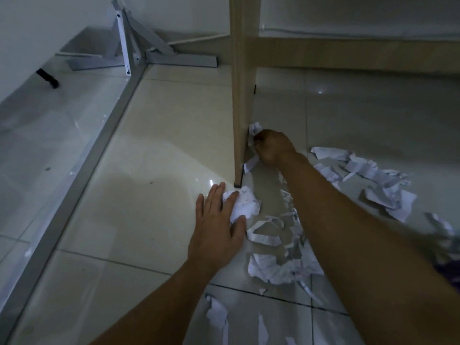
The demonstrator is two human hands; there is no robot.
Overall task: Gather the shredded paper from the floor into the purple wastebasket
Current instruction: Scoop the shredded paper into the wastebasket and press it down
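White shredded paper lies scattered over the tiled floor, with a heap of strips point(273, 245) in the middle and a looser pile point(378, 185) to the right. My left hand point(219, 222) lies flat with straight fingers, pressing a crumpled wad of paper point(245, 201) near the foot of a wooden panel. My right hand point(272, 146) reaches further in, its fingers curled round paper scraps point(254, 129) against the panel's side. A purple patch point(448, 272) shows at the right edge; I cannot tell whether it is the wastebasket.
An upright wooden panel point(242, 95) with a cross rail point(348, 56) stands right beside both hands. A grey metal frame point(104, 135) runs diagonally along the left, with a bracket point(124, 43) at the back wall. More paper bits point(216, 314) lie at the bottom.
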